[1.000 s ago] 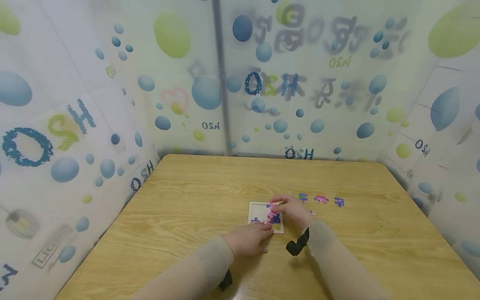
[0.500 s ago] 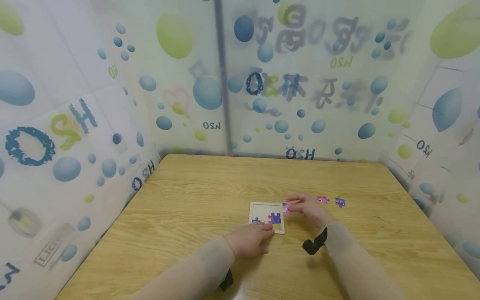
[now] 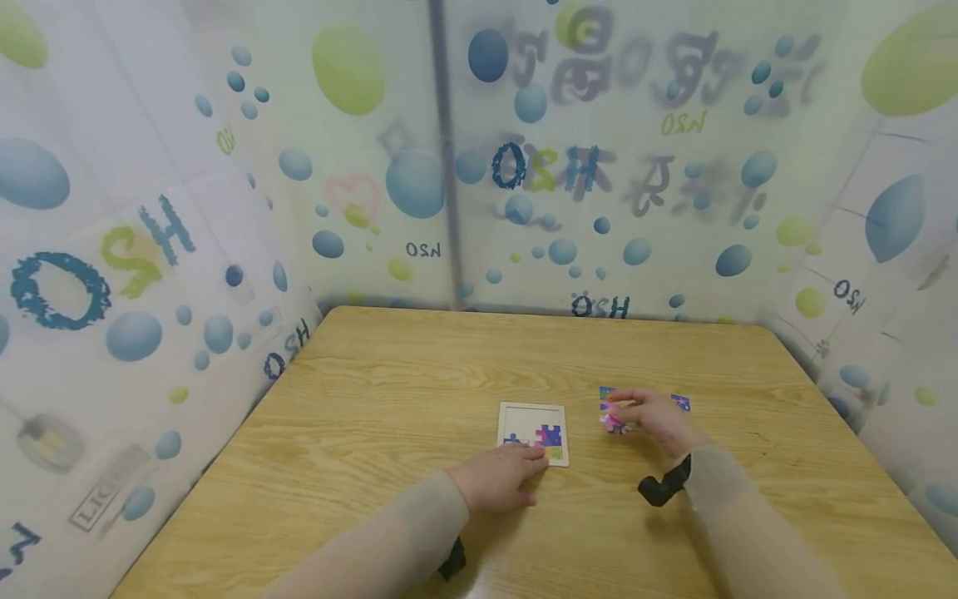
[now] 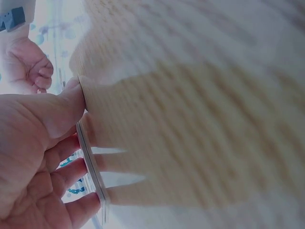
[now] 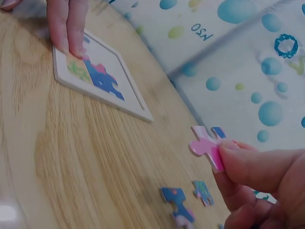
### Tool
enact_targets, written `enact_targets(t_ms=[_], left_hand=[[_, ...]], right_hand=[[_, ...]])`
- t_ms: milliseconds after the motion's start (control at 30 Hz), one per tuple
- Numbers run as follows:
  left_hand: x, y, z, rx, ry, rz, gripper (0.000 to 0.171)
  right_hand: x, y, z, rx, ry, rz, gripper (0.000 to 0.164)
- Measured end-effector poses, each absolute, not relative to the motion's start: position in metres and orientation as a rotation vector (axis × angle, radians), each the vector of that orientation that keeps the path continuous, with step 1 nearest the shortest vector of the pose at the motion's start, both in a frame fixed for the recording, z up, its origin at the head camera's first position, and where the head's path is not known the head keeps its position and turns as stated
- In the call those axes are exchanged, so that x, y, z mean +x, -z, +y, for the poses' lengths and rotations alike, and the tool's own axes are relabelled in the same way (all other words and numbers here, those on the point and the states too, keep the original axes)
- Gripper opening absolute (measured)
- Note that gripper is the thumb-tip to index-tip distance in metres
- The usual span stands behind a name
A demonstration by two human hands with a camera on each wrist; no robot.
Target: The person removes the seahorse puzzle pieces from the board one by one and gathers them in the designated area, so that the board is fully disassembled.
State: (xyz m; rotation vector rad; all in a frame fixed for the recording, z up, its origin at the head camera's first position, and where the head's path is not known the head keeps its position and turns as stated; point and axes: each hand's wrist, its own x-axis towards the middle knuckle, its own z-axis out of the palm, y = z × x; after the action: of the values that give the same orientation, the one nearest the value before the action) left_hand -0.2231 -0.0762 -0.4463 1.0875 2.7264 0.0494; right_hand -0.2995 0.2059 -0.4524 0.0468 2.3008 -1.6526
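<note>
A small square puzzle tray (image 3: 565,437) lies on the table with several joined pieces along its near side and right corner. My left hand (image 3: 497,478) rests its straight fingers over the near edge, covering part of those pieces. In the right wrist view, two of its fingertips (image 5: 76,50) press on the pieces beside the green one. Out to the right of the tray, my right hand (image 3: 659,416) pinches a pink puzzle piece (image 5: 207,147) between thumb and fingers. Beneath and beside that hand lie loose puzzle pieces, among them a blue one (image 5: 178,206) and a smaller one (image 5: 203,192).
Another loose blue-purple piece (image 3: 681,403) lies just beyond the right hand. The wooden table (image 3: 389,366) runs back to printed curtain walls (image 3: 359,274) on the far side and both flanks. Black straps with mounts (image 3: 664,482) sit at the wrists.
My right hand has lifted the pink piece out of the tray and carried it right, over the loose pieces. The left hand stays in place on the tray.
</note>
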Motion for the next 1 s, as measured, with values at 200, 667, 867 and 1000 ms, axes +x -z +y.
enact_targets(t_ms=[200,667,867,1000], left_hand=[[-0.222,0.445,-0.076,1.08,-0.059,2.72,0.059],[-0.223,0.447,-0.077,1.082,-0.06,2.721,0.06],[-0.224,0.447,-0.077,1.094,-0.065,2.722,0.059],[-0.224,0.448,-0.077,1.097,-0.073,2.724,0.059]], right_hand=[[-0.297,0.455,0.225,-0.027,1.657,2.304,0.044],[-0.295,0.454,0.253,0.003,1.533,2.385,0.047],[-0.298,0.454,0.259,0.039,1.508,2.365,0.045],[-0.299,0.454,0.259,0.078,1.469,2.388,0.043]])
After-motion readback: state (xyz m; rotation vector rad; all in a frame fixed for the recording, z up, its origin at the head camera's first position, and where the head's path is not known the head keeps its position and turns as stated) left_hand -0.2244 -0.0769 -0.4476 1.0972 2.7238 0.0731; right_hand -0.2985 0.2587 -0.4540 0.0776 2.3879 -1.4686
